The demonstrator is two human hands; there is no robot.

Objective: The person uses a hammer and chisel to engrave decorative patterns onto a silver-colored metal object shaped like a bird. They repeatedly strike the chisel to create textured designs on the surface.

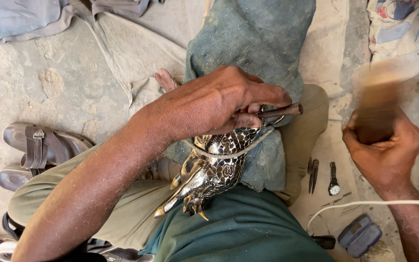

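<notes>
Left hand [219, 104] fingers closed around chisel [280, 111], tip on embossed metal figure [214, 170] for engraving. Figure braced on lap. Right hand [384, 150], right of figure, fist clenching blurred mallet [379, 104], raised.

Rough, dusty concrete floor [49, 82], partly covered by a pale canvas sheet [323, 53]. At nine o'clock, a pair of brown leather sandals [40, 150]. At four o'clock on the sheet: small dark metal pliers [312, 173], a black-strapped wristwatch [333, 180], a blue-grey hard case [360, 235]. Crumpled grey-blue cloth [20, 19] at eleven o'clock.
</notes>
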